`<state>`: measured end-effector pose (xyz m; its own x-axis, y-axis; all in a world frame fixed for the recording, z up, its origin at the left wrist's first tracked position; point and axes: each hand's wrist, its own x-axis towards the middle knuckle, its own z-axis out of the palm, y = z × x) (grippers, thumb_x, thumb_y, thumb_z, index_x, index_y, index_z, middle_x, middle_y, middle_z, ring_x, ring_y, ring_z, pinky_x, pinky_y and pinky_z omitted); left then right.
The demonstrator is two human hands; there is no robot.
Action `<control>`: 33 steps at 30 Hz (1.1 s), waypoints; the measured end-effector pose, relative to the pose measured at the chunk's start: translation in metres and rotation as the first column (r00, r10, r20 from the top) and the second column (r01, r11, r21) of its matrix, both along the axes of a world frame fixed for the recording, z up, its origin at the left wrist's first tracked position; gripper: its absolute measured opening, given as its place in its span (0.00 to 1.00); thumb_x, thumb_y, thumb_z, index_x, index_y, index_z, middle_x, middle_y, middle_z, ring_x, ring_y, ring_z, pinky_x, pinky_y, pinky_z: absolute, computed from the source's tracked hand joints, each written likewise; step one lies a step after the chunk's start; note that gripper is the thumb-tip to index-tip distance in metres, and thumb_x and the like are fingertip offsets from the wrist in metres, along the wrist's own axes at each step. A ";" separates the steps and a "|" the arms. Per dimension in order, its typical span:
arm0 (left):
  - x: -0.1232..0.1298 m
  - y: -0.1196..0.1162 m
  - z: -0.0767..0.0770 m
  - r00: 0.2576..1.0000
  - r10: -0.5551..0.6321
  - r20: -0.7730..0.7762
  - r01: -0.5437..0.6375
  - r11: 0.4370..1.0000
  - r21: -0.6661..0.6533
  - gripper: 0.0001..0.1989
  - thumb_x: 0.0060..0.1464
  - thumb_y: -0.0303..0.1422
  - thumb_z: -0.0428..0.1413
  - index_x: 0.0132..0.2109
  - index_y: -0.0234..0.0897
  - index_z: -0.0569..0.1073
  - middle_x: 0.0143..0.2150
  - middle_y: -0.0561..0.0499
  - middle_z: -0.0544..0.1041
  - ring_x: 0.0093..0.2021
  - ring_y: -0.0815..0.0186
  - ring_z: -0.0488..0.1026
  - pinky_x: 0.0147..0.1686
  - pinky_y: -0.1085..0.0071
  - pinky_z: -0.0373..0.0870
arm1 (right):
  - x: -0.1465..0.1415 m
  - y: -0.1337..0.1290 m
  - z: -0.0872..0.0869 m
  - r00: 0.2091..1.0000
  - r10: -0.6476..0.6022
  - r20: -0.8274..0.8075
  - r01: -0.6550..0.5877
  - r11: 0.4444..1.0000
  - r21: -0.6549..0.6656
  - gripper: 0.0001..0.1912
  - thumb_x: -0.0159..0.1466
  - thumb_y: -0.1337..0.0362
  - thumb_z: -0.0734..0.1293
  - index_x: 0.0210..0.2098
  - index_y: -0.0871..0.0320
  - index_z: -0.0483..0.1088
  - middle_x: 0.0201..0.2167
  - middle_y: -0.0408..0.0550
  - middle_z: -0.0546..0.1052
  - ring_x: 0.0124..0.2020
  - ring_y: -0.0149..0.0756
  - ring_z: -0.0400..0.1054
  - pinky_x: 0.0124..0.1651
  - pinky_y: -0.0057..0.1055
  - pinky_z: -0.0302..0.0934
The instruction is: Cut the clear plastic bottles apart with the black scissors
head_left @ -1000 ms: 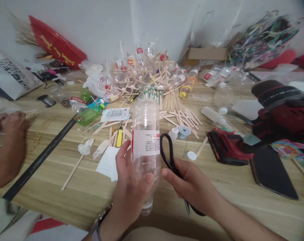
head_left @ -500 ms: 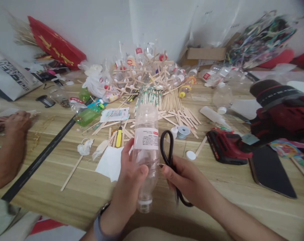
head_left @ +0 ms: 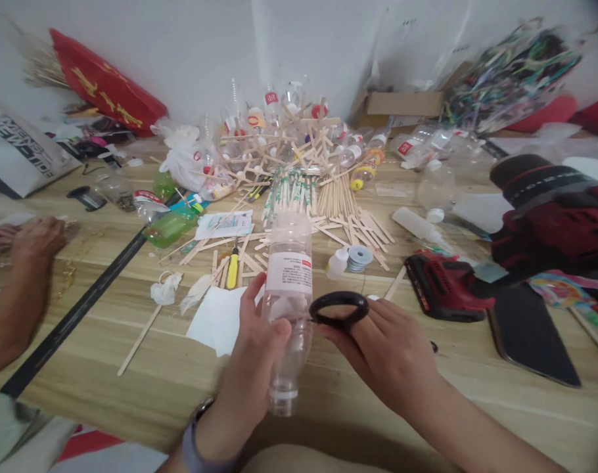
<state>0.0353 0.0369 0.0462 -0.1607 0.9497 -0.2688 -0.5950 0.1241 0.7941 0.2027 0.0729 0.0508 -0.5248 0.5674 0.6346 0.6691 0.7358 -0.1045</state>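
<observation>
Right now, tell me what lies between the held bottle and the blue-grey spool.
In the head view, a small white bottle shows between the held bottle and the blue-grey spool, close beside the spool.

nearest bottle (head_left: 289,276) left of scissors (head_left: 338,297) | screwdriver (head_left: 232,269) left of both | phone (head_left: 530,338) before drill (head_left: 545,226) | box (head_left: 405,104) behind

No text can be read for certain. The bag (head_left: 30,154) bears bold dark capitals, skewed; the bottle's (head_left: 290,233) label (head_left: 286,272), fine dark print and a red block; the red packet (head_left: 104,85), blurred gold characters; the sachet (head_left: 225,224), tiny print.
</observation>
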 end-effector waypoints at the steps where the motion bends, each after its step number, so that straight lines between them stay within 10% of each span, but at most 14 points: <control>1: -0.001 0.000 0.000 1.000 -0.008 0.007 0.008 1.000 -0.011 0.42 0.47 0.35 0.69 0.65 0.45 0.59 0.52 0.48 0.79 0.46 0.60 0.79 0.46 0.66 0.74 | 0.001 0.000 0.001 1.000 0.005 0.028 -0.006 1.000 0.025 0.25 0.78 0.58 0.55 0.27 0.59 0.69 0.21 0.46 0.73 0.23 0.37 0.66 0.29 0.35 0.51; 10: -0.006 0.003 0.003 0.995 -0.103 -0.005 0.102 0.991 -0.091 0.37 0.50 0.30 0.66 0.64 0.42 0.60 0.43 0.51 0.79 0.36 0.65 0.77 0.36 0.71 0.72 | 0.006 0.007 0.005 0.987 0.024 0.159 -0.036 0.997 0.074 0.25 0.78 0.65 0.54 0.26 0.58 0.67 0.20 0.44 0.71 0.22 0.36 0.63 0.34 0.36 0.49; 19: 0.000 0.001 0.000 0.994 0.036 -0.105 -0.035 0.999 0.014 0.44 0.45 0.34 0.70 0.65 0.48 0.59 0.61 0.44 0.73 0.53 0.52 0.77 0.48 0.62 0.75 | -0.004 0.004 -0.011 0.994 -0.032 -0.108 0.001 0.962 -0.274 0.31 0.77 0.47 0.48 0.24 0.55 0.62 0.16 0.42 0.66 0.17 0.33 0.60 0.23 0.30 0.48; 25: 0.001 -0.002 0.000 0.988 0.051 -0.147 -0.037 0.995 0.098 0.39 0.48 0.34 0.69 0.63 0.50 0.59 0.63 0.46 0.71 0.53 0.57 0.78 0.49 0.64 0.75 | -0.007 0.000 -0.011 0.958 -0.096 -0.272 -0.155 0.624 -0.766 0.25 0.72 0.47 0.56 0.23 0.53 0.55 0.13 0.38 0.63 0.15 0.30 0.56 0.19 0.27 0.47; 33: 0.004 -0.004 0.002 0.960 0.119 -0.252 -0.092 0.989 0.117 0.41 0.45 0.32 0.69 0.63 0.49 0.60 0.64 0.44 0.70 0.52 0.55 0.77 0.48 0.61 0.75 | -0.009 0.000 -0.007 0.906 -0.168 -0.389 -0.329 0.301 -0.895 0.27 0.68 0.39 0.58 0.25 0.54 0.57 0.12 0.37 0.62 0.15 0.28 0.53 0.18 0.25 0.47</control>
<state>0.0395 0.0325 0.0482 -0.3127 0.9439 -0.1065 -0.3740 -0.0192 0.9272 0.1940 0.0729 0.0441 -0.4923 0.8545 -0.1658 0.3360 0.0108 -0.9418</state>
